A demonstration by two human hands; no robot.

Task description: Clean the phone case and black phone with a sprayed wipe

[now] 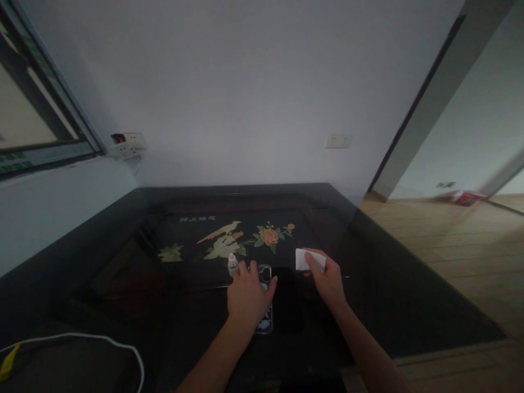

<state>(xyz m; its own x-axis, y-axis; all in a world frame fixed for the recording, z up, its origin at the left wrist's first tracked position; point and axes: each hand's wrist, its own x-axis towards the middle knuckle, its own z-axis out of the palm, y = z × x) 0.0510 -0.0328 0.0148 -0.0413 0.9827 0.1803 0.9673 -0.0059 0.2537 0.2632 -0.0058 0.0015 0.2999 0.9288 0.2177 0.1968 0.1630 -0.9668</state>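
My left hand [249, 293] reaches over a clear phone case [265, 326] with a pale pattern, its fingers spread and its thumb apart. A small white-capped dropper bottle [233, 264] stands right beside those fingers; whether they touch it I cannot tell. In my right hand [329, 279] a folded white wipe or piece of paper [303, 260] is pinched between thumb and fingers, above the tabletop. A flat black phone-shaped thing [287, 300] lies to the right of the case, hard to make out against the dark surface. My left hand hides part of the case.
The glossy black table [380, 284] bears a bird-and-flower picture [223, 245] and stands against a white wall. A white cable [102, 337] with a yellow tag [9, 362] curves at the lower left. Wall sockets [339, 141] sit behind; wooden floor [458, 240] lies to the right.
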